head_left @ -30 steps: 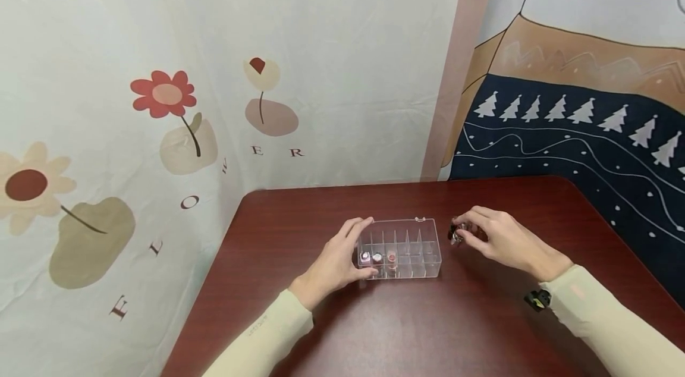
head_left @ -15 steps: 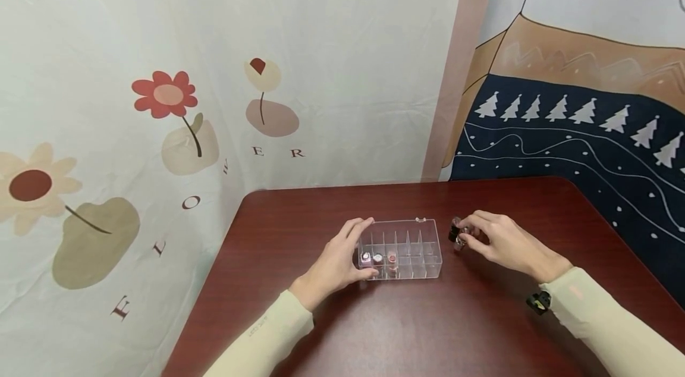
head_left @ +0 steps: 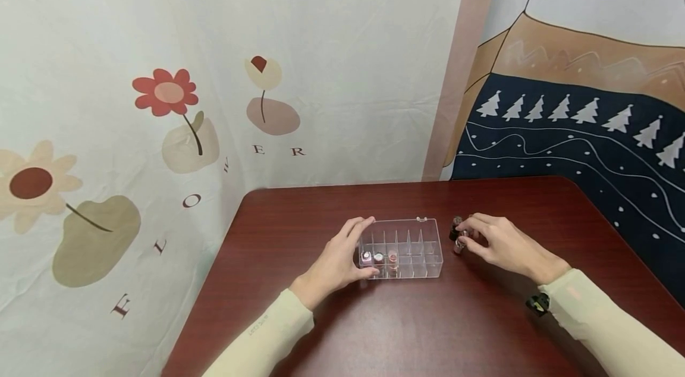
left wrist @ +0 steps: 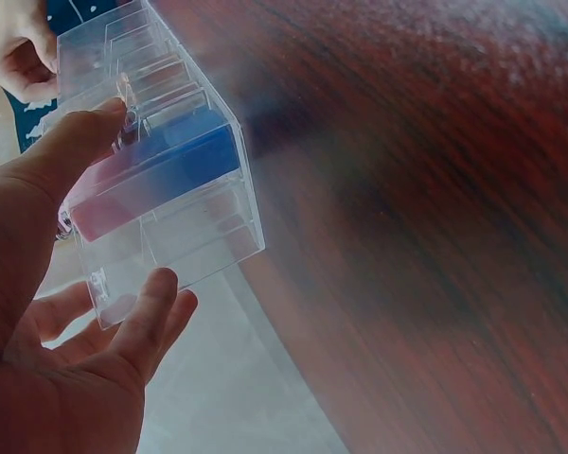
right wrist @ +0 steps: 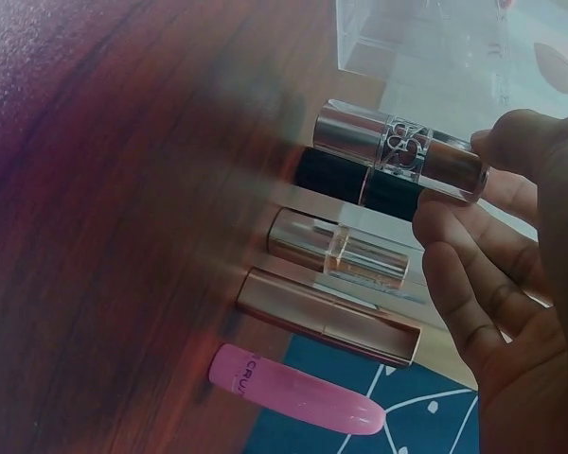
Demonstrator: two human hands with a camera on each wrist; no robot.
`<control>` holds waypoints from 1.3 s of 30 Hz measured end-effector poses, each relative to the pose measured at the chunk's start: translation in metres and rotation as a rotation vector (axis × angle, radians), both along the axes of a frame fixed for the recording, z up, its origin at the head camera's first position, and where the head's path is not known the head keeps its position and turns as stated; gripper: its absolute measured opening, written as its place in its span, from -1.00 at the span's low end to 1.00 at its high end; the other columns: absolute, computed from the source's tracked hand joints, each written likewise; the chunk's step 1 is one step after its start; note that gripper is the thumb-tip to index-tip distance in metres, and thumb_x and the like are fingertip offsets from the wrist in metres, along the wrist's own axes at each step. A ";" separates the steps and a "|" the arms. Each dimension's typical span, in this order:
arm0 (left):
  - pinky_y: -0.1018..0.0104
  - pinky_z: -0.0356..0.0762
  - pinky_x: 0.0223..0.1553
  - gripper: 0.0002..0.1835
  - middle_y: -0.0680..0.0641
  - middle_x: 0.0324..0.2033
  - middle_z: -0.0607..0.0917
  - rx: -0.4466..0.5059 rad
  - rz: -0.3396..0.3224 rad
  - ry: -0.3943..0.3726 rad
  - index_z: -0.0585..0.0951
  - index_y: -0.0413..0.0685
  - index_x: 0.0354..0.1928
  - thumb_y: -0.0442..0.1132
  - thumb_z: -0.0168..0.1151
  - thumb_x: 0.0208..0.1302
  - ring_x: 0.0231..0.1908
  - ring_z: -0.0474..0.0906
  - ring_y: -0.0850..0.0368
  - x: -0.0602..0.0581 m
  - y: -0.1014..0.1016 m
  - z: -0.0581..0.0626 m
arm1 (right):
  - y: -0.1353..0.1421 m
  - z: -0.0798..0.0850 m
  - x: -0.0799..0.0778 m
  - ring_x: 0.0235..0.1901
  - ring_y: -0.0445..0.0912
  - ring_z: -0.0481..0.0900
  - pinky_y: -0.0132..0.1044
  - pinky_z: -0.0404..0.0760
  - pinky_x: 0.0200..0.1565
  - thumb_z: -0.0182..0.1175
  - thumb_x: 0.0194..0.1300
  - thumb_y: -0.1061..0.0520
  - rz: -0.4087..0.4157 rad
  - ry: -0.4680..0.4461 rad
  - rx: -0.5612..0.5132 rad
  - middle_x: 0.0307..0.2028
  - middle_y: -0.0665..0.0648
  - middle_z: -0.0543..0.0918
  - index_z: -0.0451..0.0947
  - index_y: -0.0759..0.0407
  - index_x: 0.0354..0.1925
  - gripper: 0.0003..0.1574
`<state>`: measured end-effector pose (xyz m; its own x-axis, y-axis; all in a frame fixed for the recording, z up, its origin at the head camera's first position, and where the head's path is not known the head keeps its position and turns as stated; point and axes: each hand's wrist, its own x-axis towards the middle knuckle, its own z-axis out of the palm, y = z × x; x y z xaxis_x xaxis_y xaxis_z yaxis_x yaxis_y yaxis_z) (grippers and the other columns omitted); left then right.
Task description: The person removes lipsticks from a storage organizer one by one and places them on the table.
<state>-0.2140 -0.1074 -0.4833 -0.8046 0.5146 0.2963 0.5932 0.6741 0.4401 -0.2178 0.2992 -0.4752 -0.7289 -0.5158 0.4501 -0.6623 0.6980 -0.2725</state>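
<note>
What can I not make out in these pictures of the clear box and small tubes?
Head view: pink tube, apparently hidden behind right grip.
Head view: emblem on the silver-capped tube, too small.
Left wrist view: tubes inside the clear box, behind left grip and reflections.
Right wrist view: part of the clear box, cut off by top edge.

Smooth clear-plastic box [head_left: 420, 270], silvery metallic-looking tube [right wrist: 398, 149], glossy (visibly wood-grained) table [head_left: 407, 323].
</note>
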 end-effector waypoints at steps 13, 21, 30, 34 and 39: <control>-0.14 0.84 0.35 0.25 -0.22 0.59 0.54 -0.009 0.003 0.000 0.36 -0.01 0.79 -0.07 0.92 0.12 0.29 0.79 -0.22 0.000 0.000 0.000 | 0.001 -0.003 -0.001 -0.31 -0.28 0.66 -0.36 0.71 -0.29 0.66 0.36 0.27 -0.004 0.013 0.028 -0.15 -0.05 0.84 0.85 0.12 0.03 -0.69; -0.12 0.85 0.34 0.26 -0.23 0.59 0.54 -0.012 -0.001 0.007 0.36 -0.02 0.80 -0.06 0.92 0.12 0.22 0.82 -0.18 0.000 0.000 -0.001 | 0.001 -0.005 0.002 -0.24 -0.29 0.63 -0.34 0.53 -0.23 0.66 0.39 0.20 -0.056 0.002 0.072 -0.20 -0.10 0.78 0.87 0.06 0.04 -0.71; -0.12 0.85 0.33 0.26 -0.22 0.60 0.53 -0.007 0.006 -0.007 0.35 0.01 0.80 -0.07 0.92 0.13 0.15 0.84 -0.14 0.000 0.000 0.000 | 0.002 -0.006 0.001 -0.23 -0.29 0.62 -0.35 0.63 -0.23 0.67 0.39 0.19 -0.056 -0.017 0.077 -0.17 -0.11 0.80 0.88 0.05 0.06 -0.69; -0.13 0.85 0.33 0.25 -0.22 0.60 0.53 -0.007 0.005 -0.009 0.35 0.01 0.80 -0.06 0.91 0.14 0.16 0.84 -0.16 0.001 0.000 0.000 | 0.003 -0.005 0.001 -0.22 -0.29 0.63 -0.36 0.66 -0.23 0.67 0.39 0.19 -0.053 -0.023 0.082 -0.16 -0.11 0.80 0.88 0.05 0.06 -0.69; -0.13 0.85 0.34 0.26 -0.22 0.61 0.52 -0.010 0.008 -0.010 0.35 0.01 0.81 -0.06 0.91 0.14 0.17 0.83 -0.17 0.001 0.001 0.000 | 0.002 -0.004 0.001 -0.22 -0.30 0.62 -0.35 0.66 -0.23 0.67 0.40 0.17 -0.056 -0.046 0.083 -0.13 -0.09 0.81 0.88 0.04 0.08 -0.68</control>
<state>-0.2134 -0.1069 -0.4834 -0.8115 0.5113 0.2828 0.5835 0.6830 0.4395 -0.2164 0.3009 -0.4792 -0.7767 -0.5077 0.3728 -0.6094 0.7553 -0.2411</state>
